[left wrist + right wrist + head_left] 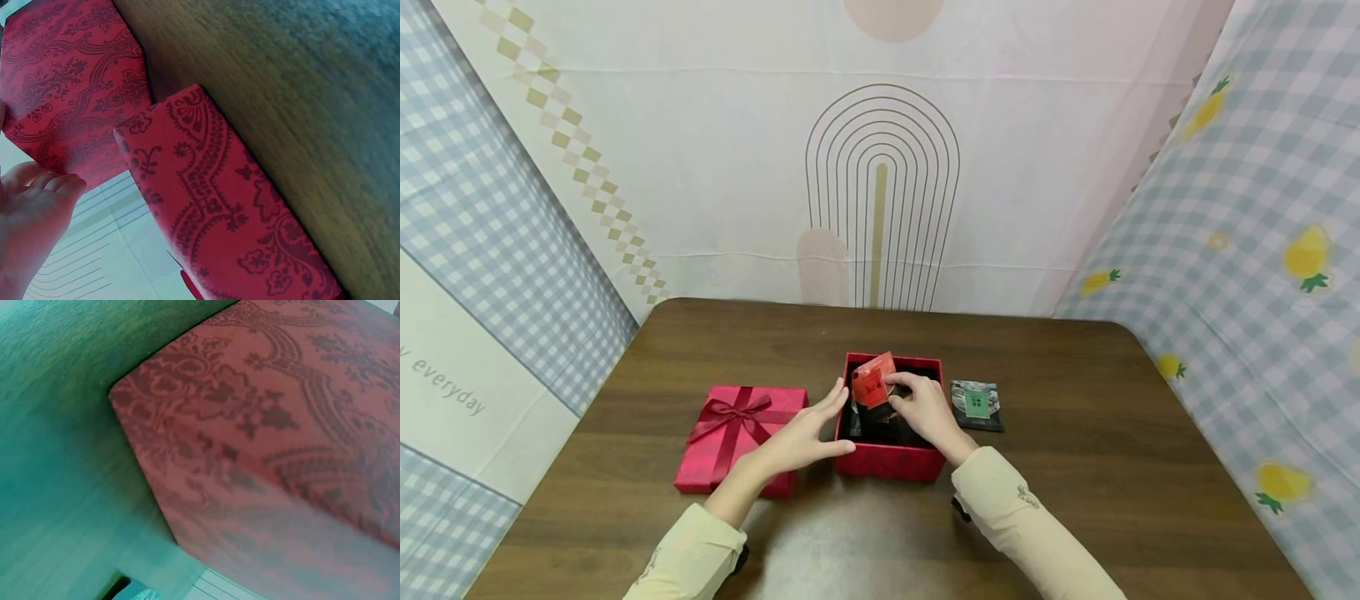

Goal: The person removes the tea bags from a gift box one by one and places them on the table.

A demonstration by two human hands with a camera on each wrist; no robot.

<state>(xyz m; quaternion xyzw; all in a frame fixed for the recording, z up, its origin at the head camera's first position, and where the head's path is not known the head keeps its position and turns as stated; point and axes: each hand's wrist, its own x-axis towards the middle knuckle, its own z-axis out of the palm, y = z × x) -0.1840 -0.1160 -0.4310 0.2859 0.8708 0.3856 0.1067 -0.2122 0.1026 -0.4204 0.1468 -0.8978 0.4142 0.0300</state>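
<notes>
My right hand (925, 414) pinches a small red packet (872, 382) by its right edge, tilted over the open red box (889, 463). Dark contents, partly hidden by that hand, lie inside the box. At the box's left side my left hand (801, 437) is spread, thumb apart from the fingers. In the left wrist view, the left hand's fingers (59, 182) are right at the patterned box wall (75, 81). The right wrist view shows only the box's outer walls (269, 406), with the hand out of sight.
The red lid (703, 462) with a dark red ribbon bow (733, 415) lies left of the box, beneath my left forearm. A black packet with a green label (977, 406) lies on the brown table (1075, 500) to the right. Patterned cloths (715, 167) hang around the table.
</notes>
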